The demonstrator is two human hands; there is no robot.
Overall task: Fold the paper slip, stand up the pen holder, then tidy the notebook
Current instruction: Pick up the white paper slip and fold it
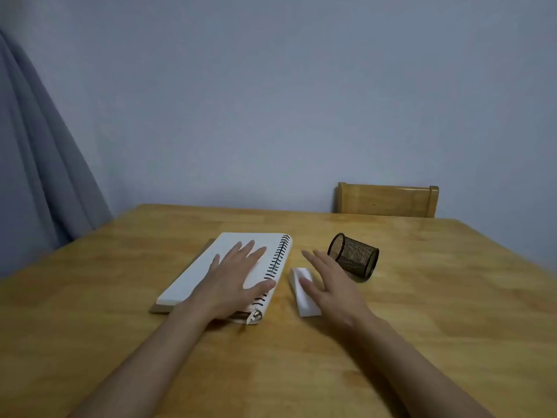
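A spiral notebook [211, 267] lies open on the wooden table [120, 342], white pages up, its brown cover showing under the near left corner. My left hand [233, 282] rests flat on the page with its fingers spread. Right of the notebook lies a white folded paper slip [303, 300]. My right hand [330, 282] hovers over the slip's right side, fingers apart, holding nothing. Beyond it a dark mesh pen holder [354, 256] lies on its side, its open mouth facing left.
A wooden chair back [387, 200] stands behind the table's far edge on the right. A blue-grey curtain [36, 164] hangs at the left against a pale blue wall.
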